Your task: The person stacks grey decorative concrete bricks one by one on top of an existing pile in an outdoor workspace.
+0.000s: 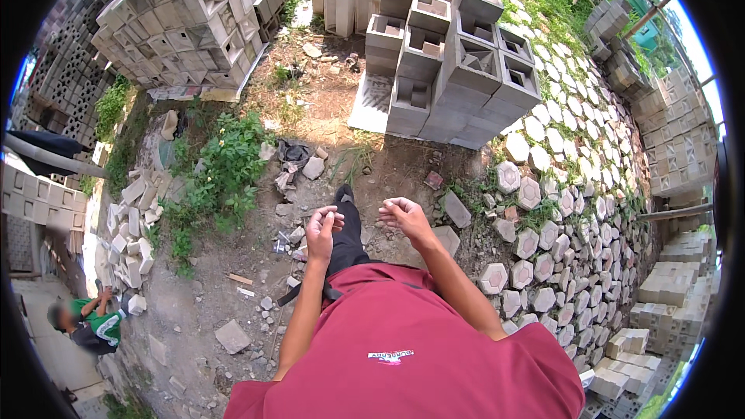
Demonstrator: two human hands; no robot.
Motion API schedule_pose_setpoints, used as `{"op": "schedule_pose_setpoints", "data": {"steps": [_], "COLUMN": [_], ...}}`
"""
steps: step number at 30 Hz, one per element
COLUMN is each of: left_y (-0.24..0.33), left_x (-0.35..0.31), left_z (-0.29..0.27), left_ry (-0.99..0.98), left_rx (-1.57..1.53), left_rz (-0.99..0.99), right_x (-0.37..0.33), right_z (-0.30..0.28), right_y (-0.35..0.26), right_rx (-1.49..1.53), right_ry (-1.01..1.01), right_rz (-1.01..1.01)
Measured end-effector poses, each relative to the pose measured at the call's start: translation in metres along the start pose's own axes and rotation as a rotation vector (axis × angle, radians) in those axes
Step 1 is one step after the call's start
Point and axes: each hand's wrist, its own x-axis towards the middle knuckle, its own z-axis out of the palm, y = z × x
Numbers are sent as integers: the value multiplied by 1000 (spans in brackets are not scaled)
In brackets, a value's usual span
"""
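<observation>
One left hand (320, 226): yours, loosely curled, unclosed.
Right hand (405, 218): likewise, apart from your left.
Hollow blocks (456, 77): stacked ahead.

Left hand (320, 231) and right hand (405, 217) above dirt (186, 306) — hollow concrete blocks (456, 70) stacked beyond

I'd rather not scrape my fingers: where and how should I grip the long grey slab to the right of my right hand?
Probably by its two long edges, coming from the left. The grey slab is longer than wide, and its left long edge faces bare soil, while plants grow near its right side. Its underside is hidden.
</observation>
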Motion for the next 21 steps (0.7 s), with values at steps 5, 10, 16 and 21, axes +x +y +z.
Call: {"op": "schedule_pose_setpoints", "data": {"steps": [5, 10, 16, 21], "left_y": [31, 102, 156, 168], "left_x": [131, 260, 395, 473], "left_z": [0, 17, 40, 77], "left_ry": [-126, -207, -242, -260], "left_rx": [31, 102, 127, 34], "left_rz": [-98, -102, -107, -155], "right_x": [85, 147, 207, 275], "right_z": [15, 32, 38, 26], "right_y": [-60, -143, -220, -251], "right_rx": [21, 46, 177, 308], "right_ry": [94, 196, 287, 316], "right_rz": [4, -12, -60, -54]}}
